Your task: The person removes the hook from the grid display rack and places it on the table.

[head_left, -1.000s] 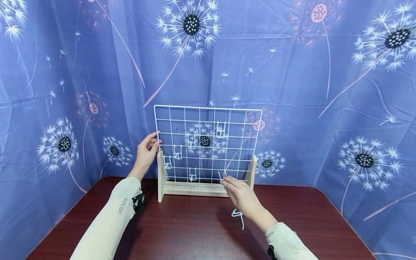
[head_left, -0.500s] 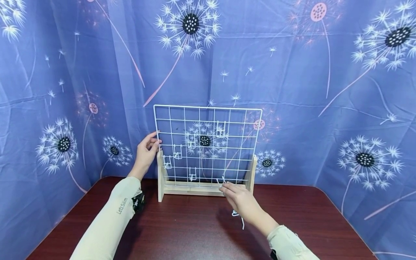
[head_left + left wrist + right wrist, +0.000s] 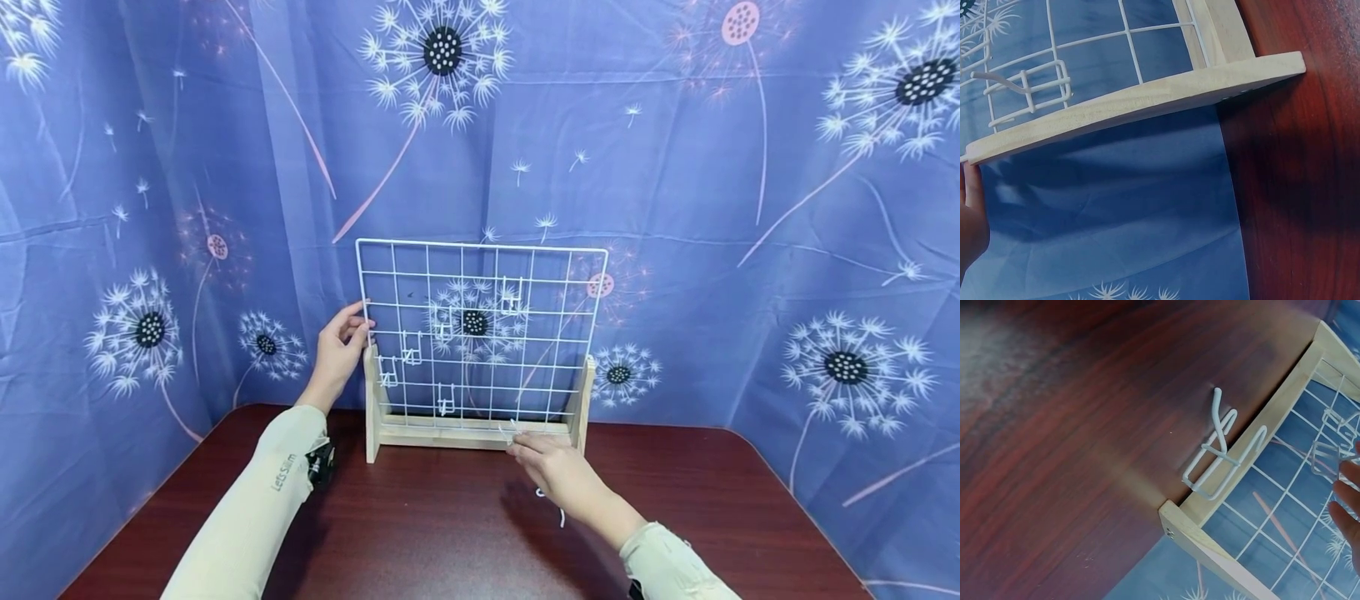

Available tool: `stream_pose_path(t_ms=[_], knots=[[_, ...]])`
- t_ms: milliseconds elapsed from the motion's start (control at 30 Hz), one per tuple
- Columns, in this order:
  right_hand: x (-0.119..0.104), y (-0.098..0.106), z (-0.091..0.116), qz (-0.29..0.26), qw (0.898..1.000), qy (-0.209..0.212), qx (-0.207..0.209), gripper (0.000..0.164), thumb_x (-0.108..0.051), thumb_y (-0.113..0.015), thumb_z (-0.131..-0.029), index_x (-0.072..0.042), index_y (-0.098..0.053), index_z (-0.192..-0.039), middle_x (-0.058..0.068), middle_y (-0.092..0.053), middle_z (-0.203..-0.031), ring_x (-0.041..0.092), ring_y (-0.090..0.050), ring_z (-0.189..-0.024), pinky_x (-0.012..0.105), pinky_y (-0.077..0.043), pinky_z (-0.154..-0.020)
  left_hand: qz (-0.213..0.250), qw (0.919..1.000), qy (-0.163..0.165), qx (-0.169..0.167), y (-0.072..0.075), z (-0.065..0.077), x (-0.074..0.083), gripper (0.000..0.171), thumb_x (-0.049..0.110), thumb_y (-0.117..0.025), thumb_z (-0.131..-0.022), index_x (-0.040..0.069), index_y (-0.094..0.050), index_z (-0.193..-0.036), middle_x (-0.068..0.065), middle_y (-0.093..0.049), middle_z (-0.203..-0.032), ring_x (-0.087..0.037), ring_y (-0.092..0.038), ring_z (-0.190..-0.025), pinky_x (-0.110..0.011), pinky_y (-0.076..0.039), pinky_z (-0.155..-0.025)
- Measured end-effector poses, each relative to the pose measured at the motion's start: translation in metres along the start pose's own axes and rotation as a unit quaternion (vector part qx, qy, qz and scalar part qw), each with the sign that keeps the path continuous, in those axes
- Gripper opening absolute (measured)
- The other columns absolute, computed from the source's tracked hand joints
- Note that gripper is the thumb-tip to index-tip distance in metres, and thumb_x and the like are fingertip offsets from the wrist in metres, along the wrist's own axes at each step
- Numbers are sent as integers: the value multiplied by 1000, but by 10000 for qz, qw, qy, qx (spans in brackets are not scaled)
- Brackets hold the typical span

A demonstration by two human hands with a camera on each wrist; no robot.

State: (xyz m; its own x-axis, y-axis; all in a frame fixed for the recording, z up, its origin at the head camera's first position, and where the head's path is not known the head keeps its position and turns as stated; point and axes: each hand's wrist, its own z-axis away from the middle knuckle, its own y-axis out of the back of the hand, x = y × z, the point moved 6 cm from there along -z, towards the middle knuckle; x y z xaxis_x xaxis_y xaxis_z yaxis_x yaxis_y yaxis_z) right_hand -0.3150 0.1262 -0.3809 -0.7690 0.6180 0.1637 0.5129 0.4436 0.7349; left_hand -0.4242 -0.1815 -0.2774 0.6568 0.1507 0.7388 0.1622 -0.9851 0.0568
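A white wire grid panel (image 3: 480, 247) stands upright in a wooden base (image 3: 442, 438). My left hand (image 3: 335, 354) holds the panel's left edge, just above the wooden upright (image 3: 1116, 100). Between the fingertips of my right hand (image 3: 558, 471) is a white wire hook (image 3: 1324, 461), low in front of the panel's lower right part. Several similar hooks hang on the panel, one of them a wire hook (image 3: 1047, 84) near the left upright. A loose wire hook (image 3: 1213, 456) lies on the table, partly hidden behind my right hand in the head view.
The dark red-brown table (image 3: 420, 525) has rounded far corners. A blue curtain with dandelion prints (image 3: 675, 167) surrounds it at the back and sides. The right wooden upright (image 3: 582, 404) is close beyond my right hand.
My right hand has moved down in front of the panel with the hook, toward the base's crossbar. The left hand has kept its place on the panel's edge.
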Motion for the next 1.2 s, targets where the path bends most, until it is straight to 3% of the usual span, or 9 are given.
stream_pose_path(t_ms=[133,367,700,933,1200], knots=[[-3,-4,4,-17,9996,96,-256,23,-10,-63,-77,-10,-66,-100,6,-62,-104,23,-58,-99,36,-44,-86,-35,10000,-33,21,1,0,0,36,-5,-49,-87,-3,-49,-123,-31,-55,-94,-47,-49,-84,-32,-51,-67],[-8,-5,6,65,9987,184,-461,20,-12,-62,-78,-11,-67,-97,6,-63,-103,22,-59,-98,35,-45,-85,-11,9999,-148,86,2,0,1,36,-7,-49,-86,-4,-49,-122,-31,-55,-92,-48,-50,-81,-36,-51,-68],[-13,-14,8,47,9975,290,-646,16,-12,-63,-78,-12,-67,-93,6,-64,-100,20,-59,-94,35,-46,-82,-140,9998,-119,99,1,0,-2,36,-6,-50,-85,-3,-50,-121,-32,-56,-93,-47,-48,-80,-21,-48,-63],[-17,-20,11,125,9965,232,-793,16,-15,-62,-80,-15,-67,-95,2,-64,-101,16,-59,-95,30,-45,-83,-78,9999,-40,97,1,1,-2,36,-7,-49,-86,-2,-50,-122,-31,-56,-94,-48,-49,-82,-23,-49,-65],[-18,-24,14,133,9943,200,-1043,16,-16,-60,-82,-15,-67,-96,3,-64,-103,19,-59,-96,36,-47,-81,-78,9999,-51,76,2,1,-2,36,-6,-48,-86,-2,-49,-122,-30,-56,-94,-47,-49,-82,-26,-50,-66]])
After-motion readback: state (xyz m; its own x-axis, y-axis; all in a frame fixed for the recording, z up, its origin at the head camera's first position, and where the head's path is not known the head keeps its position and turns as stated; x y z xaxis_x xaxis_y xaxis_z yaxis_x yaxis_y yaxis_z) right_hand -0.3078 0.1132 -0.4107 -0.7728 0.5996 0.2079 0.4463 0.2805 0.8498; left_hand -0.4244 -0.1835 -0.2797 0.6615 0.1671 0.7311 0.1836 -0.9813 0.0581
